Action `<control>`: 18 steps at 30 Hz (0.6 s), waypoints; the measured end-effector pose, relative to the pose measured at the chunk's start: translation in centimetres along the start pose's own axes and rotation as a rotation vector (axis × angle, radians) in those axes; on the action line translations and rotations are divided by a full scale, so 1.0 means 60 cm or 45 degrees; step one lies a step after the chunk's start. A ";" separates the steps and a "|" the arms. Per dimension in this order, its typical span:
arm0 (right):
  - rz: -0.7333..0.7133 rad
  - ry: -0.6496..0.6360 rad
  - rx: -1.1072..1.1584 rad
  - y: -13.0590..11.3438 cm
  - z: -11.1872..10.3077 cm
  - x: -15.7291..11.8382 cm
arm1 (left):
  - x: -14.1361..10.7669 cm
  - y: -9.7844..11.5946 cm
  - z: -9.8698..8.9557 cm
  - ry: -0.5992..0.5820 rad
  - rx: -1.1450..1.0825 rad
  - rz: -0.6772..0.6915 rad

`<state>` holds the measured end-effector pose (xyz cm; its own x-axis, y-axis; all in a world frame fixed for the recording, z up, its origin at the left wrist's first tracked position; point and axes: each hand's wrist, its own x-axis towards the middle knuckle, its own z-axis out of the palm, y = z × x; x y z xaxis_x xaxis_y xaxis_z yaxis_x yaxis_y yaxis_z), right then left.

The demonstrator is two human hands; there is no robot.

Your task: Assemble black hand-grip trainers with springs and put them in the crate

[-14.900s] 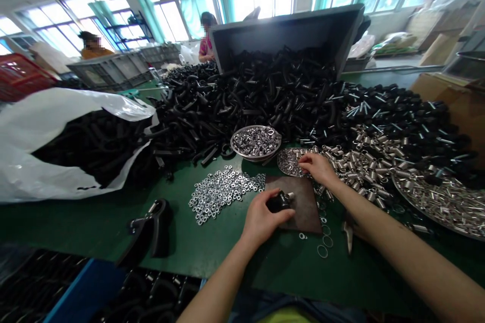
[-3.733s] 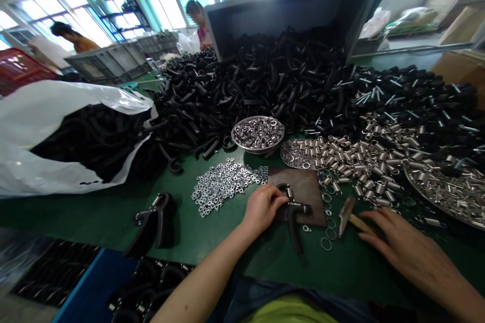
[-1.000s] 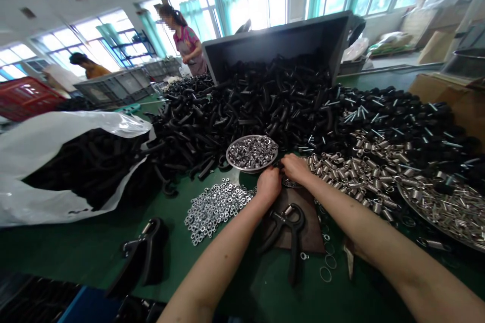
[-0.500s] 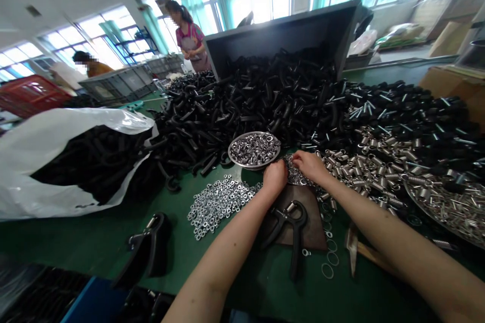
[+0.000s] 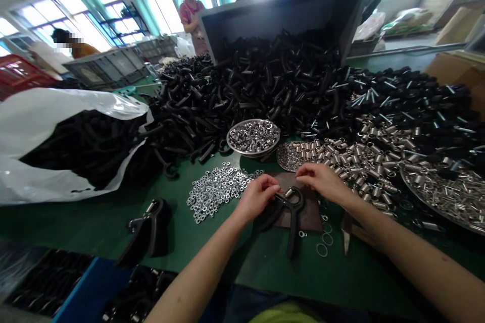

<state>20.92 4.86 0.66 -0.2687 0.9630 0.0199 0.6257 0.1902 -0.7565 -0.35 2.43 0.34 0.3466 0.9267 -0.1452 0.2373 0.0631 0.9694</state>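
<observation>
My left hand point(image 5: 258, 196) is closed in a pinch at the upper left of a black spring grip point(image 5: 293, 222); what its fingers hold is too small to name. That grip lies on a brown plate point(image 5: 312, 209), its coil spring at the top. Over the plate's upper right edge, my right hand point(image 5: 318, 180) has its thumb and fingertips pressed together, their contents hidden. A pile of small nuts point(image 5: 215, 189) lies left of my left hand. Beyond the hands are a bowl of metal rings point(image 5: 253, 137) and a shallow dish of tiny parts point(image 5: 288, 156).
Coil springs point(image 5: 356, 161) spread at the right beside a hammer point(image 5: 346, 234). Another black grip point(image 5: 149, 232) stands at the left, near a white bag point(image 5: 22, 181). Black handles point(image 5: 265, 91) heap before a tilted grey bin point(image 5: 280, 15). Two people are in the background.
Both hands have come back from the small-parts dish toward me, my left hand down to the grip's upper end and my right hand over the plate's edge. The camera view has shifted slightly.
</observation>
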 end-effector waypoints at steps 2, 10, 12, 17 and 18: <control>-0.044 -0.030 -0.048 -0.005 0.009 -0.014 | -0.024 -0.003 0.000 0.021 0.065 -0.024; -0.071 -0.107 -0.286 -0.016 0.021 -0.010 | -0.043 -0.015 0.001 0.126 0.326 0.121; -0.054 -0.142 -0.337 -0.019 0.019 -0.005 | -0.041 -0.017 0.001 0.121 0.384 0.175; 0.031 -0.253 -0.426 -0.026 0.015 0.015 | -0.031 -0.010 0.009 0.062 0.563 0.299; 0.042 -0.275 -0.437 -0.027 0.014 0.019 | -0.029 -0.007 0.012 0.045 0.612 0.311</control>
<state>18.99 5.51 1.35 -0.3689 0.9144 -0.1663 0.8348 0.2474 -0.4918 -0.39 0.53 0.04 0.4147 0.9057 0.0877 0.5452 -0.3245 0.7729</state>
